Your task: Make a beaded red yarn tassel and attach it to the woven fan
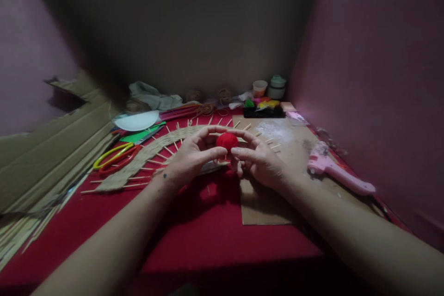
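A small round red ball [227, 140] is held up in the middle, between the fingertips of both hands. My left hand [199, 150] grips its left side with thumb and forefinger. On the right side my right hand [255, 155] pinches it the same way, with its lower fingers curled beneath. Behind and left of the hands, a curved woven band [138, 163] with thin sticks poking out of both edges lies on the red cloth [208, 245]. Part of the band is hidden by my left hand.
Scissors with yellow and red handles [116, 157] and a white disc [137, 120] lie left. Cardboard [265, 203] and a pink glue gun [338, 173] are right. A cup [259, 88] and jar [277, 88] stand at the back.
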Motion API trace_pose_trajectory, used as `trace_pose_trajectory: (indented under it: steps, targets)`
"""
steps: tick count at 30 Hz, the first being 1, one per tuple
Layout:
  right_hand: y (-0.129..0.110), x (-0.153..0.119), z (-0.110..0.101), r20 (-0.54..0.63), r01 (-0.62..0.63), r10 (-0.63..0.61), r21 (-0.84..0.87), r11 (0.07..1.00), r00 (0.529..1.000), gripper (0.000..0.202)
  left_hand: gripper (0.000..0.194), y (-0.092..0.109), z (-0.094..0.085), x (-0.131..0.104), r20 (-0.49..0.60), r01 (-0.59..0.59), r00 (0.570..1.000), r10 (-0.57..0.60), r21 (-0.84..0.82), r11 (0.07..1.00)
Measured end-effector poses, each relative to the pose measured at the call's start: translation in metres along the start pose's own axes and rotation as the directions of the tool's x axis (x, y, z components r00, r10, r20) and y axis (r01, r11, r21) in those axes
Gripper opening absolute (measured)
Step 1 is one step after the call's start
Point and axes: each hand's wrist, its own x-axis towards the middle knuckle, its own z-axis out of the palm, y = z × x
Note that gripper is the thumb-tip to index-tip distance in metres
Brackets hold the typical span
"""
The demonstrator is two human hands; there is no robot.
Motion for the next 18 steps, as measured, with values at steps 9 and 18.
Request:
trace_pose_trajectory:
  steps: [9, 18]
  targets:
    - [0.0043, 0.0021, -0.0030, 0.005, -0.099, 0.099, 0.104, 0.990, 0.995, 0.046, 0.038, -0.0006, 0.0043, 0.0008, -0.058, -0.022, 0.998, 0.024, 0.040, 0.999]
    - [0.0011, 0.0019, 0.0021, -0.083, -0.042, 0.050, 0.090, 0.995, 0.995, 0.040, 0.033, -0.0005, 0.0039, 0.0001, -0.176, -0.173, 0.953, 0.245, 0.343, 0.923]
